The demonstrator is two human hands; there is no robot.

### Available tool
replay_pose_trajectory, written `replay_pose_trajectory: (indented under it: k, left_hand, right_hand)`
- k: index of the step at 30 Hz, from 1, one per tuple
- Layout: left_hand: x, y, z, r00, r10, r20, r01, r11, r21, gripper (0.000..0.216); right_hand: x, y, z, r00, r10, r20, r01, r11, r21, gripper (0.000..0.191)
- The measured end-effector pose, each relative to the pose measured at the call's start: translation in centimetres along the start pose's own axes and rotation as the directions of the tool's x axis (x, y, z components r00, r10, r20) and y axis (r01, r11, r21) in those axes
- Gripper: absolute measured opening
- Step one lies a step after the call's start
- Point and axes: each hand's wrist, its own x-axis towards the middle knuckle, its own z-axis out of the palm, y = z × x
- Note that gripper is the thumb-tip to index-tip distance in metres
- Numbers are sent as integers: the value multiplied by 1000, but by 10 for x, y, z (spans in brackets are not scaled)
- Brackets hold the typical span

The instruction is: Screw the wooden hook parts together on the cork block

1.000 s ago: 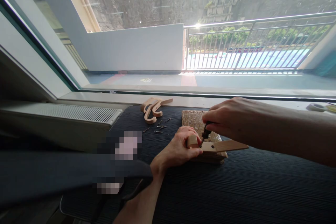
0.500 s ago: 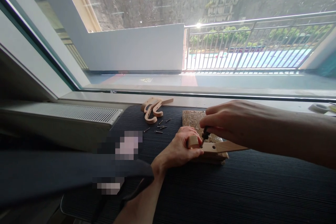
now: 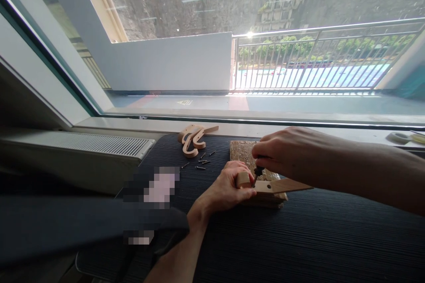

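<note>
A pale wooden hook piece (image 3: 280,185) lies across a rough chipboard block (image 3: 239,151) on the dark ribbed table top (image 3: 299,239). My left hand (image 3: 226,188) is closed round the hook's rounded left end, pressing it onto the block. Above it, my right hand (image 3: 282,152) pinches the black handle of a small screwdriver (image 3: 257,173), whose tip stands in the hook beside my left thumb. One dark screw hole shows further right on the hook.
Two more wooden hooks (image 3: 194,136) lie at the table's far edge, with several loose dark screws (image 3: 201,162) just in front. A white vent grille (image 3: 96,143) runs along the left. A roll of tape (image 3: 398,137) sits on the sill at the right, below the window.
Both hands stay on the hook and screwdriver. My right hand's fingers have shifted slightly round the handle; the view has tilted a little.
</note>
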Motion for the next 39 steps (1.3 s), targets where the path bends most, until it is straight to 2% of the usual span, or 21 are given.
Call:
replay_pose_trajectory:
  k: [6, 11, 14, 19, 24, 27, 30, 35, 39]
  left_hand:
    - [1, -2, 1, 1000, 17, 3, -17, 1000, 9, 17]
    - [0, -1, 0, 1000, 25, 3, -25, 999, 24, 16]
    - [-1, 0, 0, 1000, 24, 2, -24, 999, 22, 16]
    - [-1, -1, 1, 999, 33, 1, -33, 999, 21, 17]
    - [1, -3, 0, 1000, 28, 7, -28, 999, 17, 18]
    - [2, -4, -2, 1000, 19, 10, -19, 1000, 5, 18]
    - [1, -6, -3, 1000, 18, 15, -18, 1000, 2, 19]
    - [0, -8, -1, 1000, 22, 1, -22, 1000, 0, 19]
    - [-1, -3, 1, 1000, 14, -4, -13, 1000, 14, 19]
  right_hand:
    - [-5, -8, -15, 1000, 25, 9, -26, 995, 95, 16]
    - [-1, -1, -7, 1000, -24, -1, 24, 990, 139, 14]
    - [1, 2, -2, 1000, -10, -2, 11, 989, 147, 14]
    - [-1, -2, -8, 998, 43, 46, -45, 998, 44, 24]
    - [-1, -5, -9, 997, 29, 69, -24, 997, -78, 27]
    - [-1, -2, -5, 997, 76, 15, -76, 997, 5, 19]
    - [-1, 0, -3, 998, 68, -7, -66, 991, 117, 10]
    - [0, -3, -11, 998, 1, 68, -15, 978, 209, 18]
    - [-1, -4, -13, 998, 8, 60, -20, 981, 194, 21]
